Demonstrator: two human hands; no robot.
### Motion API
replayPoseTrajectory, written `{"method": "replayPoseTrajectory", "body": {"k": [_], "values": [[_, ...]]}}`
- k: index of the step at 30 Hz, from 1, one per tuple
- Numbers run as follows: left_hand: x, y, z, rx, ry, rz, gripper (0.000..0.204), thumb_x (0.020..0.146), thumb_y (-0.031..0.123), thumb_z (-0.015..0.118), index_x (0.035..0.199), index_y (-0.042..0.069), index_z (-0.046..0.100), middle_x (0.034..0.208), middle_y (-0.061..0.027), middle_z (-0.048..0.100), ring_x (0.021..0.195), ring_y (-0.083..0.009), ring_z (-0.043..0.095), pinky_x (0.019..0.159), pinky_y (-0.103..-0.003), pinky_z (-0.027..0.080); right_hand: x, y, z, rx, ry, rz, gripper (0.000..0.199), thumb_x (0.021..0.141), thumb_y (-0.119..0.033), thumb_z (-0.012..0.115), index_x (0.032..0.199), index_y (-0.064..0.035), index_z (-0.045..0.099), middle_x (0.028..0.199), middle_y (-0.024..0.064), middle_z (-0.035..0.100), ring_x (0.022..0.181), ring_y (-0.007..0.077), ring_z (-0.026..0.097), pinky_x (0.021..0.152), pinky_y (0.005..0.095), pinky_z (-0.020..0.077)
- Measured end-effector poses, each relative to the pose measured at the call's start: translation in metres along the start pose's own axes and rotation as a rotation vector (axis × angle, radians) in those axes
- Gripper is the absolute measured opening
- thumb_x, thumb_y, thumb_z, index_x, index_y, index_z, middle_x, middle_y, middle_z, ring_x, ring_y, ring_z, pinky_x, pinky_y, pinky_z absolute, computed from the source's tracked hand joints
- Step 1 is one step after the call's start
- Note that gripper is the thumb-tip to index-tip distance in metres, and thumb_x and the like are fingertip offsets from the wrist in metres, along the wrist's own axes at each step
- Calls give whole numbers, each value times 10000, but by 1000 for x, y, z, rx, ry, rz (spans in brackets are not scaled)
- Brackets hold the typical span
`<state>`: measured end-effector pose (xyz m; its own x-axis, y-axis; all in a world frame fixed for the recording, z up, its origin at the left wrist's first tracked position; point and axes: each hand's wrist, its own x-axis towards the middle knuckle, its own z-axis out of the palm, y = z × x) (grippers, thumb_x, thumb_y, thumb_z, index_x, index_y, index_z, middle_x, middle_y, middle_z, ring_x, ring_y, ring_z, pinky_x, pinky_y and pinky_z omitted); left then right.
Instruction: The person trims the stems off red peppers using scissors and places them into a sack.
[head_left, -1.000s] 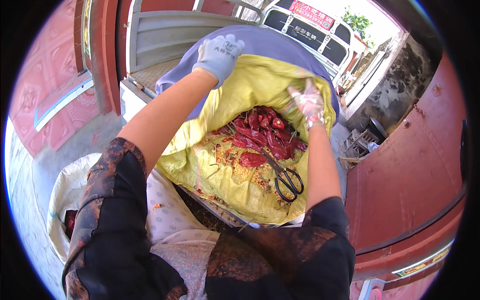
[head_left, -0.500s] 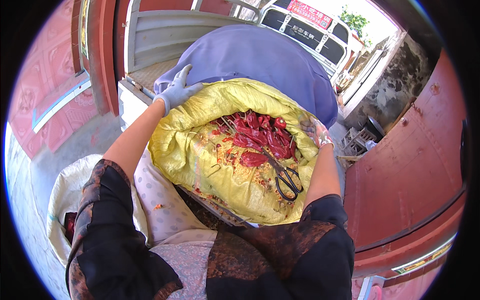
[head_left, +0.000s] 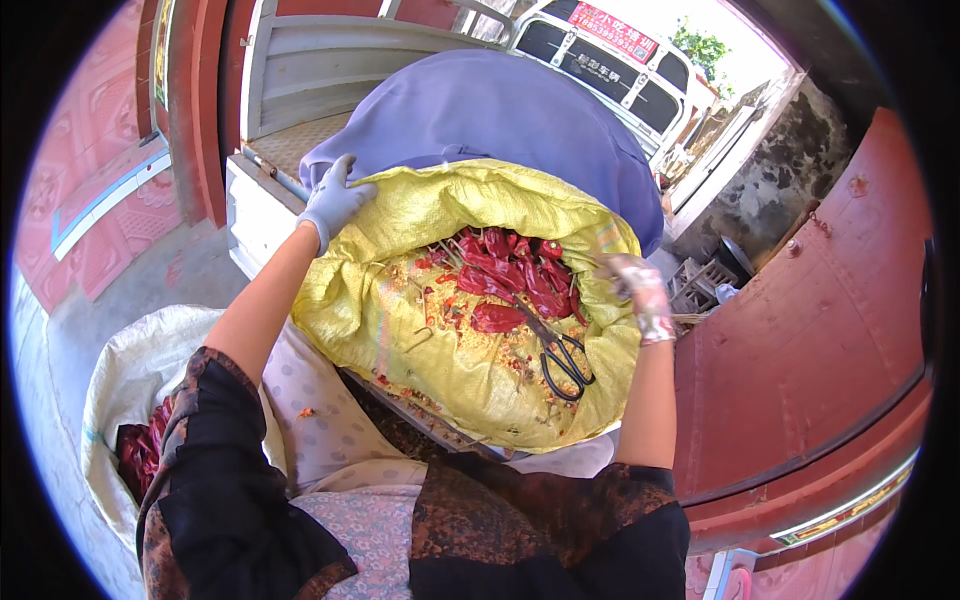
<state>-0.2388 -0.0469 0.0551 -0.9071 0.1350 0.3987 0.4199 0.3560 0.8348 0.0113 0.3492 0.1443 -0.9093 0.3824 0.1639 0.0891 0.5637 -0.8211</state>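
A yellow woven sack (head_left: 440,380) lies spread open in front of me, holding red dried chillies (head_left: 505,272), loose seeds and black scissors (head_left: 562,360). My left hand (head_left: 332,200), in a pale glove, grips the sack's far left rim. My right hand (head_left: 636,288), in a stained glove, holds the sack's right rim beside the chillies. Both arms reach forward from dark patterned sleeves.
A purple cloth bundle (head_left: 500,110) sits behind the sack on a small truck bed (head_left: 300,90). A white sack (head_left: 125,400) with more red chillies lies at my left on the concrete floor. Red doors stand at the right and left. A vehicle is parked beyond.
My left hand came down from the sack's top to its far left rim, my right hand slid to the right rim, and the sack's mouth closed in around the chillies.
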Motion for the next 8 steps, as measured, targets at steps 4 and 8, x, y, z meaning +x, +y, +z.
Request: {"method": "replayPoseTrajectory", "body": {"k": [4, 8], "values": [[-36, 59, -10, 74, 176, 363, 552, 766, 144, 609, 1272, 22, 428, 1253, -172, 480, 1200, -285, 424, 1002, -340, 333, 14, -12, 78, -625, 193, -184, 536, 746, -421, 659, 1070, 0, 585, 1031, 173, 627, 927, 290, 605, 800, 358, 465], [-51, 61, -21, 184, 369, 605, 528, 724, 114, 617, 1231, 73, 472, 1232, -135, 504, 1168, -271, 459, 996, -374, 328, 37, -20, 109, -851, 237, -21, 501, 723, -433, 655, 1018, -35, 577, 1016, 205, 616, 950, 323, 595, 836, 408, 454]]}}
